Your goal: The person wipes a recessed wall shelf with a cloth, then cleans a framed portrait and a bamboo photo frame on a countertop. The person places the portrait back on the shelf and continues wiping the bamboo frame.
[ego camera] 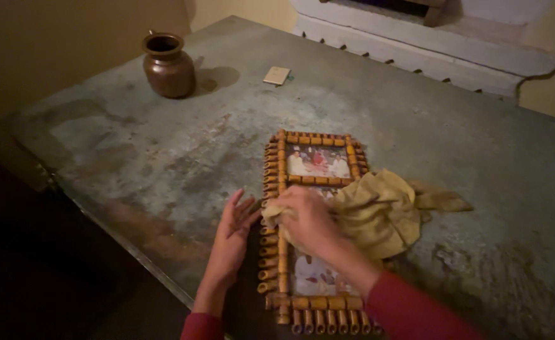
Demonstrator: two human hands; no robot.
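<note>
- The surface is a worn grey-green slab, mottled with rusty and pale patches, its near edge running diagonally.
- A small brown metal pot stands near the far left corner and casts a shadow to its right.
- A small pale card lies just beside that shadow.
- A white moulded ledge with a notched underside runs behind.
- The yellowish wall is dimly lit; the floor is dark.
</note>
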